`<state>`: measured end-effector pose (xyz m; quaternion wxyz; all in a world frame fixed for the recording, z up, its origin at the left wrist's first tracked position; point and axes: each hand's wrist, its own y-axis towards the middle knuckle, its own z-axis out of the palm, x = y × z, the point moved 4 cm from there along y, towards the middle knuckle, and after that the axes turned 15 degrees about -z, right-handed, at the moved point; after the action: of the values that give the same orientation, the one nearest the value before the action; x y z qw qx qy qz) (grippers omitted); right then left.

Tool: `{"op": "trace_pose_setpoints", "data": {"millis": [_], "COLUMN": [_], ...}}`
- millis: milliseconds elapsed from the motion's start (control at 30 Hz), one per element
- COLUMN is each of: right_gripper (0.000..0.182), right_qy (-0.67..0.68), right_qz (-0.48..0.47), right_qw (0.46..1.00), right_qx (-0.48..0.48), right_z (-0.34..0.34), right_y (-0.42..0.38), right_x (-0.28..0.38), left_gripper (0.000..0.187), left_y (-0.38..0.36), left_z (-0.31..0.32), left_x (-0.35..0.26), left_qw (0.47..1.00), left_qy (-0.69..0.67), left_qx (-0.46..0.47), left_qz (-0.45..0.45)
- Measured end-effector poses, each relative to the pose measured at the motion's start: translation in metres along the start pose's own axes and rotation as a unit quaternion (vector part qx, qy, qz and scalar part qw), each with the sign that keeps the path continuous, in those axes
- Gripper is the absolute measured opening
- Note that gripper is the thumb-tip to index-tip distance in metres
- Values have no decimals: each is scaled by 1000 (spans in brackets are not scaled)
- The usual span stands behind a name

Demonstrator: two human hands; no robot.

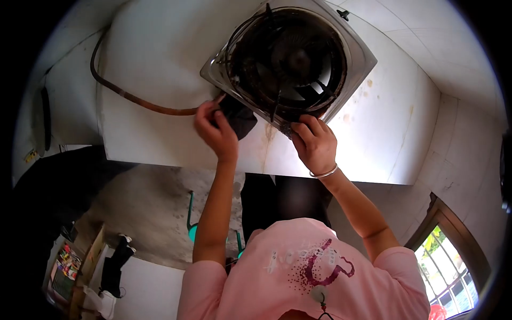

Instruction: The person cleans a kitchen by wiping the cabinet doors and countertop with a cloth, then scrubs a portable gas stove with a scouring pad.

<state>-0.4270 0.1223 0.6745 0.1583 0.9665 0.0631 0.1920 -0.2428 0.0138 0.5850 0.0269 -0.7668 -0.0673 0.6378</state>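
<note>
A single-burner gas stove (368, 60) with a square metal body and a dark, grimy burner stands tilted on the white counter. My left hand (217, 133) is closed around the brownish gas hose (144, 104) close to the stove's left corner. Against its fingers lies a dark cloth-like piece (241, 118), partly under the stove's edge. My right hand (316, 144), with a bracelet on the wrist, grips a steel wool scrubber (286, 129) at the stove's near edge. The fingers partly hide the scrubber.
The white counter (160, 136) bears brown stains near the stove, and its front edge runs just below my hands. A small dark object (343, 15) lies behind the stove. Green stool parts (192, 232) show on the floor, and a barred window (448, 266) is at lower right.
</note>
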Motion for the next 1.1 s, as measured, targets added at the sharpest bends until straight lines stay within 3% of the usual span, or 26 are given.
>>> {"op": "trace_pose_setpoints", "data": {"millis": [67,100,167,300,700,867,967,1033,1100], "right_gripper": [22,23,23,24,22,25,22,17,16], "right_qy": [-5,-9,-9,-5,5,2,-9,-37,-46], "right_qz": [3,4,6,11,23,20,22,8,5], "right_qw": [1000,1000,1000,999,999,999,1000,998,997], "right_qx": [-6,-3,-18,-38,-44,-46,3,39,59], "right_z": [-1,-2,-4,-4,-2,0,-9,-19,-20], "right_y": [-1,-2,-3,-7,-9,-10,-13,-18,-29], "right_x": [1,1,0,-1,-2,-2,-2,-3,-5], "left_gripper": [25,25,22,21,17,16,19,21,23], "left_y": [5,14,28,45,47,47,44,47,54], "left_z": [-17,-15,3,34,66,72,60,40,7], "left_x": [-34,-50,-73,-78,-96,-90,-92,-91,-71], "left_qw": [979,979,954,910,912,905,895,932,932], "left_qy": [122,120,263,391,400,414,432,346,338], "left_qx": [-137,-132,-63,-35,11,-19,-14,-5,-66], "left_qz": [95,101,131,134,95,100,110,105,109]}}
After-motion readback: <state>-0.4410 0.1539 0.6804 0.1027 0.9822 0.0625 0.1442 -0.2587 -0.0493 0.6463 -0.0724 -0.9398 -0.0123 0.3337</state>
